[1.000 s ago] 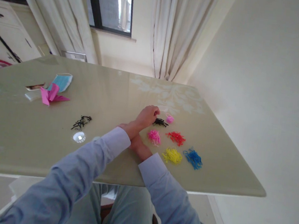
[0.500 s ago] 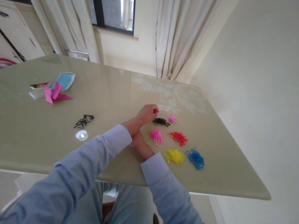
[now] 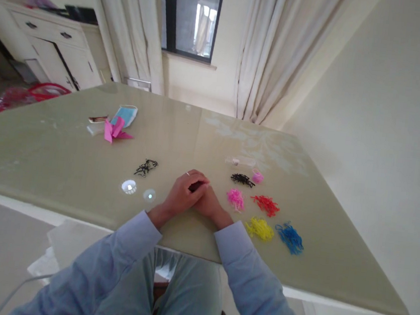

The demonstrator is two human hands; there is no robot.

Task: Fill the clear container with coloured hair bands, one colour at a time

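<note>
My left hand (image 3: 182, 194) is drawn in front of me, its fingers curled over, with a ring on one finger. Pressed against it from the right is my right hand (image 3: 208, 203), its fingers mostly hidden behind the left. Anything between them is out of sight. Just right of the hands lie loose piles of small, thin rubber-band-like loops: black (image 3: 243, 180), pink (image 3: 236, 199), red (image 3: 265, 205), yellow (image 3: 260, 228) and blue (image 3: 290, 238). Left of the hands is a smaller, spread-out black pile (image 3: 146, 167).
A clear tube-like container (image 3: 240, 161) and a small pink bundle (image 3: 258, 177) lie behind the right-hand piles. At the far left of the table (image 3: 61, 161) are a blue face mask (image 3: 126, 115) and folded pink paper (image 3: 116, 130). Two round bright spots look like reflections.
My left hand has come back from beside the right-hand black pile, and my forearms have uncrossed. Both hands now meet in front of me. The view has turned somewhat left.
</note>
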